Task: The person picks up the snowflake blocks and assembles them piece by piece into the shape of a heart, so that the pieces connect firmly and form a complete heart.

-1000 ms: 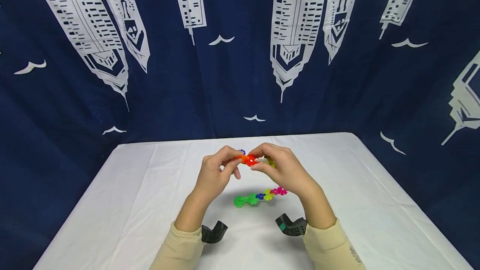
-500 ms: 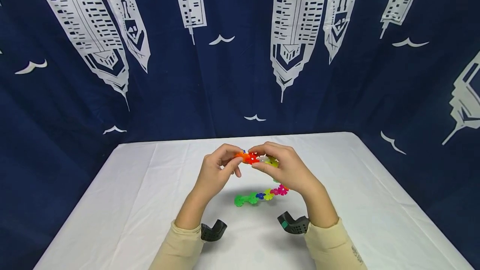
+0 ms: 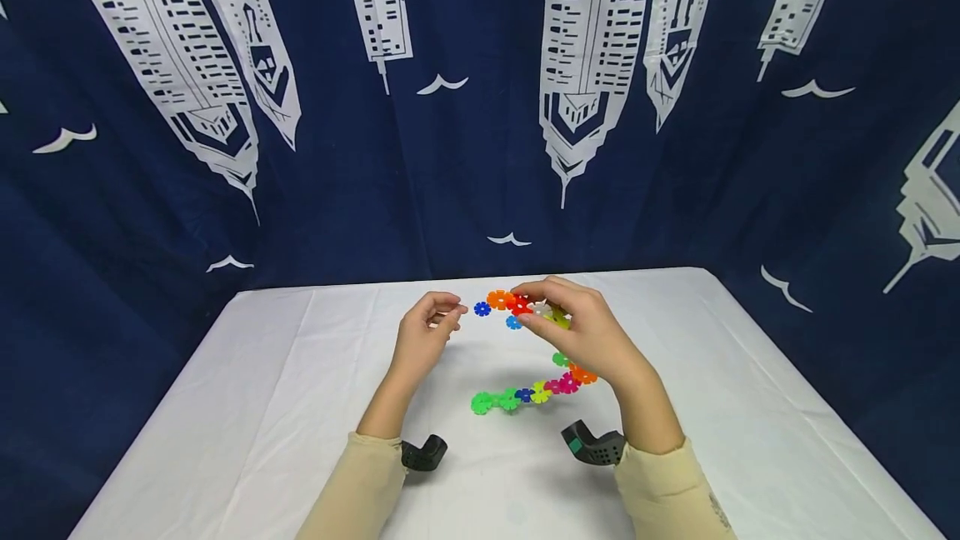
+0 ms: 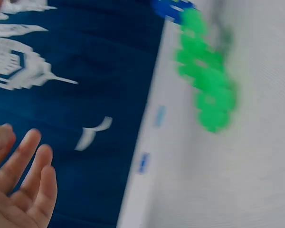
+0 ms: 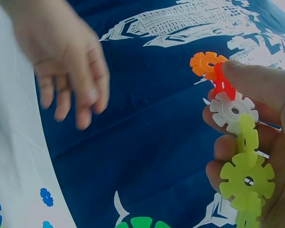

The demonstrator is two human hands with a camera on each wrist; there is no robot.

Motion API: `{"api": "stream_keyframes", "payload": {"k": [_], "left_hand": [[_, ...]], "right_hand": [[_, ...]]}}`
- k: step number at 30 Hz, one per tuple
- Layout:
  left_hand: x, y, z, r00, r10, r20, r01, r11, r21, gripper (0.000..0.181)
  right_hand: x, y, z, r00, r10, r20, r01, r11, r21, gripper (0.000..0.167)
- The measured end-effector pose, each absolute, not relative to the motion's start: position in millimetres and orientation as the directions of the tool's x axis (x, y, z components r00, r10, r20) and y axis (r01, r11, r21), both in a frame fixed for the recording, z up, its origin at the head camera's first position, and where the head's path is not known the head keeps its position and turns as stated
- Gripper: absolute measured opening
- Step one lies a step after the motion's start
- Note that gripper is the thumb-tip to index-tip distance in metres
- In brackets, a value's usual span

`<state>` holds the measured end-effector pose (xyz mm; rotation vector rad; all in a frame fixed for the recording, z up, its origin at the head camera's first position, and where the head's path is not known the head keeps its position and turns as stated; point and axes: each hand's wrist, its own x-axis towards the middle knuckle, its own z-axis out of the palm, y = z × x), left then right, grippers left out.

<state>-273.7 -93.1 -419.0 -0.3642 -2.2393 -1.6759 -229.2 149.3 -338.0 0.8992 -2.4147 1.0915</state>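
My right hand (image 3: 581,323) pinches the red snowflake disc (image 5: 223,83) of a chain of interlocking plastic snowflake discs. An orange disc (image 3: 500,299) forms the chain's free end, beyond the fingertips. White (image 5: 234,111) and yellow-green discs (image 5: 247,181) run along my right palm. Lower down, the chain bends through orange and pink discs (image 3: 569,382) to green discs (image 3: 482,403) at its other end. My left hand (image 3: 426,333) is apart from the chain, fingers loosely bent, nothing held. In the right wrist view that left hand (image 5: 69,61) hangs blurred.
Two loose discs lie on the white-covered table (image 3: 285,407): a dark blue disc (image 3: 482,308) near my left fingertips and a light blue disc (image 3: 513,322) beside it. A navy curtain (image 3: 465,165) printed with white buildings hangs behind the table's far edge.
My left hand has let go of the orange disc and drawn back left. The right hand has shifted slightly right and up with the chain, bringing the loose blue discs into sight.
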Motion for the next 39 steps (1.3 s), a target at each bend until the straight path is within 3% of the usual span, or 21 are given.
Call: {"api": "stream_keyframes", "payload": {"k": [7,14,24,28,39], "left_hand": [[-315.1,-85.6,-453.8,-0.969,0.03,0.245,0.236,0.412,0.88,0.022],[-346.0,-82.2,-462.3,-0.988,0.1,0.12,0.155,0.521,0.84,0.036],[-362.6,-73.3,-462.5,-0.987,0.161,-0.015,0.125,0.819,0.56,0.066],[-362.7,-69.5,-460.7,-0.988,0.143,-0.055,0.097,0.862,0.498,0.064],[-362.9,-68.1,-461.5,-0.992,0.119,-0.043,0.082,0.864,0.497,0.045]], "right_hand": [[-230.4,151.8,-339.2,-0.75,-0.394,0.531,-0.659,0.508,-0.554,0.03],[-230.8,152.0,-338.7,-0.749,-0.385,0.539,-0.659,0.512,-0.55,0.03],[-230.8,151.9,-339.7,-0.753,-0.39,0.529,-0.655,0.509,-0.558,0.03],[-231.7,151.5,-339.9,-0.755,-0.394,0.524,-0.655,0.503,-0.564,0.03],[-231.7,151.7,-341.5,-0.765,-0.39,0.513,-0.643,0.507,-0.574,0.03]]}}
